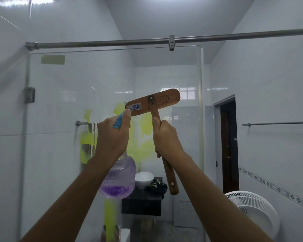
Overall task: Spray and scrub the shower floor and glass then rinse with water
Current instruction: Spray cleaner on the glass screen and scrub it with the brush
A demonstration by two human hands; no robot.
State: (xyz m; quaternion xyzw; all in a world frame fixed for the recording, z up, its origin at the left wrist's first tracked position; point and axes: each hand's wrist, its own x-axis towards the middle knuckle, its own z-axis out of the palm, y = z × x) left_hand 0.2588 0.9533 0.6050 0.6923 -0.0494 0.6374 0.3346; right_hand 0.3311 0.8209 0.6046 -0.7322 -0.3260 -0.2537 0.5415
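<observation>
The shower glass panel (63, 102) stands straight ahead, hung from a steel rail. My left hand (112, 137) grips the blue trigger head of a clear spray bottle (119, 179) holding purple liquid, raised in front of the glass. My right hand (166, 137) holds the handle of a wooden scrub brush (152, 102). The brush head is tilted and lies against or just in front of the glass at chest height, its wooden back toward me. The shower floor is out of view.
A steel rail (112, 43) runs overhead. Behind the glass are a towel bar with yellow-green cloth (86, 138), a white basin (144, 179) on a dark counter, and a dark doorway (227, 145). A white fan (252, 205) stands at lower right.
</observation>
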